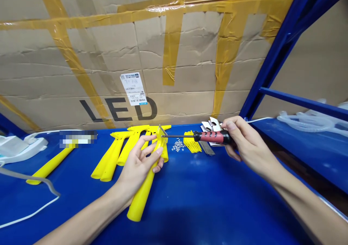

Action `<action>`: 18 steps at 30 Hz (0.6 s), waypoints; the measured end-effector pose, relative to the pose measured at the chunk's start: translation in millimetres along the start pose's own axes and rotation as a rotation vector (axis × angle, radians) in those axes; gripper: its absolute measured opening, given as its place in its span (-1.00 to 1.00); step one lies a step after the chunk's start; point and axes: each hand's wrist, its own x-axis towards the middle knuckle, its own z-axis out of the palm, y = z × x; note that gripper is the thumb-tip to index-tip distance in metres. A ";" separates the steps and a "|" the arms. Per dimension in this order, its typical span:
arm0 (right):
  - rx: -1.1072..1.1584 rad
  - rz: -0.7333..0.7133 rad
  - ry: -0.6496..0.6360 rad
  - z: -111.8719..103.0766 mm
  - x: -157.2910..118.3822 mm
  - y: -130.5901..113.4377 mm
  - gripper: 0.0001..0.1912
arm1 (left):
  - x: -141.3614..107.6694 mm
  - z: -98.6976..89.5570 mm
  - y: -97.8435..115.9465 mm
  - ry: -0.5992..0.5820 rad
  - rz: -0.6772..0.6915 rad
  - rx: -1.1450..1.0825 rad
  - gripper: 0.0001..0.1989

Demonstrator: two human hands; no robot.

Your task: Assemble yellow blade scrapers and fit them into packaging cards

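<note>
Yellow handle (143, 197), left hand (137, 167); screwdriver (212, 137), right hand (248, 143).

We've got a yellow plastic handle (140, 201) and a red-and-black screwdriver grip (214, 137) over a blue shelf (195, 208); behind, a brown cardboard box (195, 49) crossed by amber packing tape (171, 49), with black lettering (118, 109).

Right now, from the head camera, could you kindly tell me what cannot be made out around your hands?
Head view:
Small parts: too small to identify.
Yellow part: its middle hidden by the left hand.
Brackets: lower parts hidden by the screwdriver.
Blurred patch: hides whatever lies there.
</note>
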 end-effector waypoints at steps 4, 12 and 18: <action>0.152 -0.044 -0.156 -2.4 -0.3 -3.3 -0.65 | 1.5 0.7 0.4 0.009 0.030 0.001 -0.50; 0.074 0.131 -0.055 7.6 -3.3 -2.7 -0.64 | 0.3 -1.7 5.0 0.018 0.045 -0.005 -0.53; 0.370 0.119 -0.225 4.7 -3.7 -4.2 -0.69 | 0.7 -1.9 4.4 0.071 0.056 -0.016 -0.52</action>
